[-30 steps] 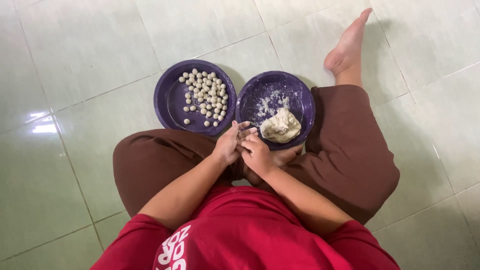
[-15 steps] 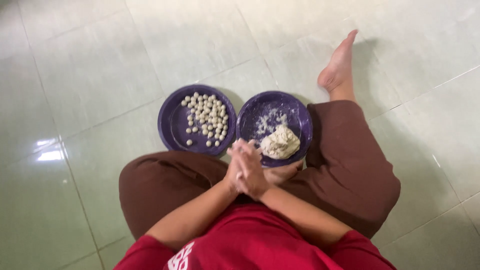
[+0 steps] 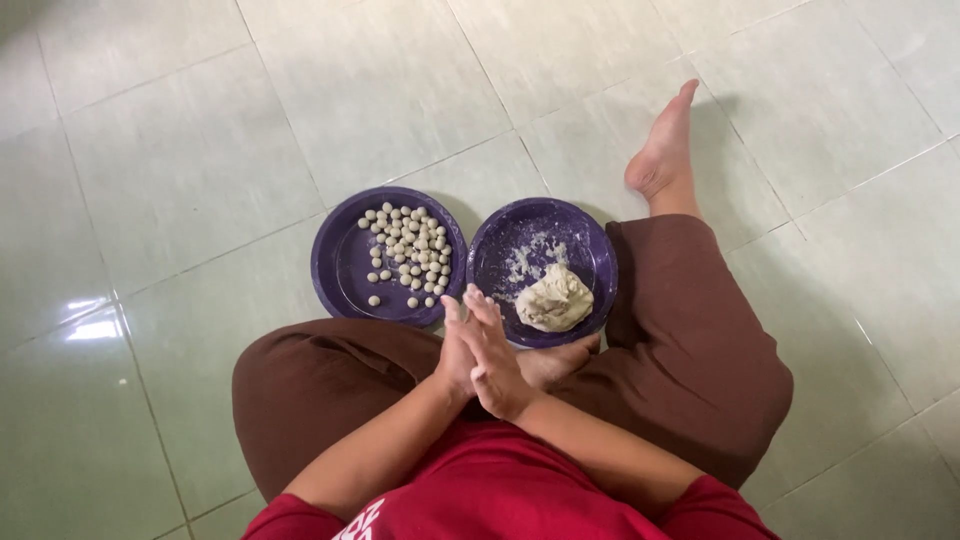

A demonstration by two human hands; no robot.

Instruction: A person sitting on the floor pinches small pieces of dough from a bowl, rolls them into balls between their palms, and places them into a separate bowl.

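The right hand (image 3: 497, 362) lies flat, palm to palm, over the left hand (image 3: 455, 355); whatever sits between them is hidden. Just beyond, the dough lump (image 3: 555, 298) in the right purple plate (image 3: 592, 250) looks soft, sticky, best pinched at its edge; small dough balls (image 3: 408, 253) fill the left purple plate (image 3: 340, 272).

A single camera, worn on the person's head, looks almost straight down from sitting height at the tiled floor (image 3: 200, 130). The person's own red shirt (image 3: 480, 490) and crossed legs fill the near edge; the pressed-together left hand (image 3: 455, 350) and right hand (image 3: 495, 360) sit just below centre. Two purple plates (image 3: 345, 270) lie a little farther off, mid-frame, and bare floor fills the far part. No second view overlaps this one.
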